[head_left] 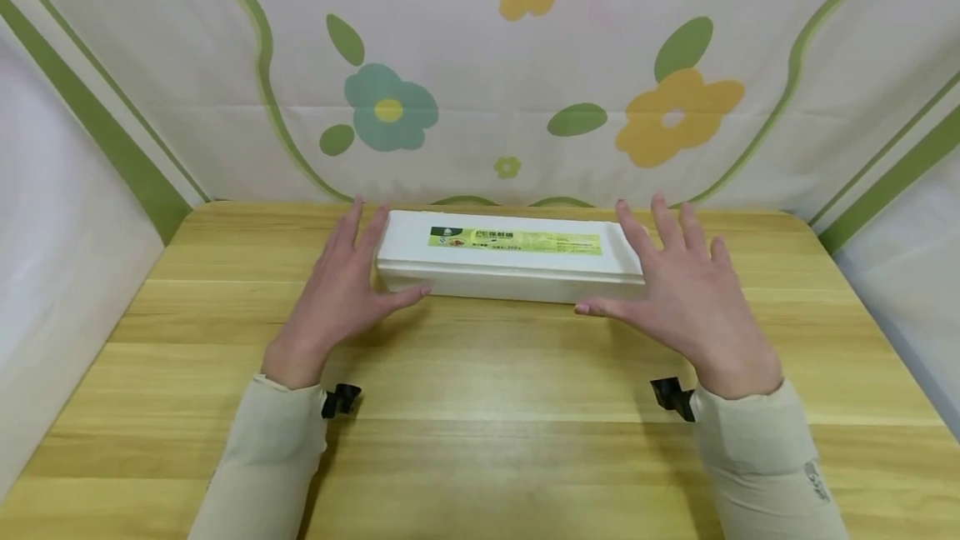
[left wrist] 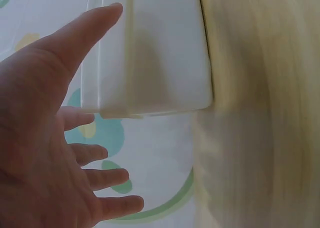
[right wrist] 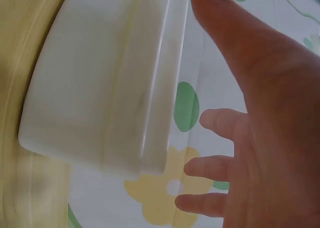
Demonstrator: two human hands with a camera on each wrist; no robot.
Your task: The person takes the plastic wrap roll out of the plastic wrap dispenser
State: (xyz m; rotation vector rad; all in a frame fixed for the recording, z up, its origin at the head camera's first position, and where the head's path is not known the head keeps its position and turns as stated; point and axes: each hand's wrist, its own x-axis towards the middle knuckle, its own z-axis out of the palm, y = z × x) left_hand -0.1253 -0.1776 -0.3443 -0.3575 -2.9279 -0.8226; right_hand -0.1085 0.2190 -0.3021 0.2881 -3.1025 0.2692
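A long white cling film box (head_left: pixel 495 280), with a green and yellow label (head_left: pixel 525 242) on its lid, lies crosswise at the far side of the table. My left hand (head_left: pixel 337 294) is held at its left end, fingers spread and thumb stretched along the near side. At the right end, my right hand (head_left: pixel 690 298) mirrors it, thumb pointing inward and fingers fanned out. Both wrist views show the box's end, with the left fingers (left wrist: pixel 107 178) and right fingers (right wrist: pixel 210 165) extended beyond it and gripping nothing.
The box rests on a light wooden table (head_left: pixel 480 407). Behind it hangs a white cloth (head_left: pixel 480 65) with flowers and green leaves, and pale cloth walls flank both sides. A small black mount (head_left: pixel 341 400) sits at each wrist by the sleeve cuffs.
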